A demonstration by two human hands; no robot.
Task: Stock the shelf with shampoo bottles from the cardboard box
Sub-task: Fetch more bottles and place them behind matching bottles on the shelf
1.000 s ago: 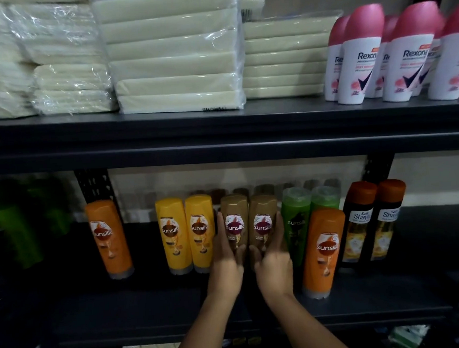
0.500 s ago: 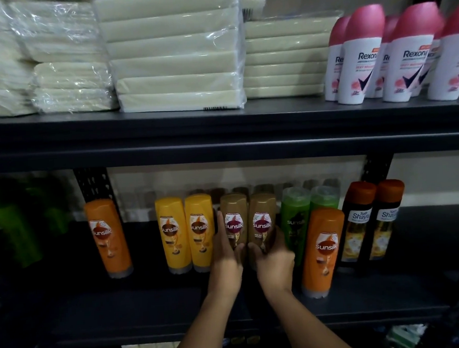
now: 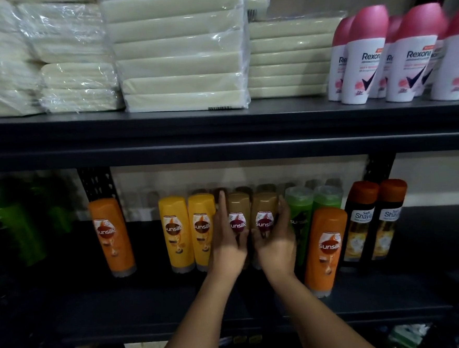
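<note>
While you face the dark metal shelf (image 3: 232, 304), its upper board (image 3: 165, 129) carries plastic-wrapped cream packs (image 3: 182, 55) and pink-capped Rexona bottles (image 3: 364, 61), with a pale wall behind. On the lower board, two brown Sunsilk bottles (image 3: 238, 216) stand upright side by side between your hands. Your left hand (image 3: 226, 244) lies against the left bottle's side, fingers straight and pointing up, thumb across its front. Your right hand (image 3: 278, 241) cups the right bottle, fingers curled round its far side and thumb on the label. Both palms touch the bottles, so the pair is pressed together (no gap shows between them). Two yellow Sunsilk bottles (image 3: 189, 231) stand just left of your left hand; green bottles (image 3: 300, 215) stand just right of your right, with an orange bottle (image 3: 326, 248) nearer the edge. Another orange bottle (image 3: 112, 236) stands apart at the left. All are smooth, glossy, rounded plastic with flat caps downward. Dark Safi Shayla bottles (image 3: 362, 221) close the row.
</note>
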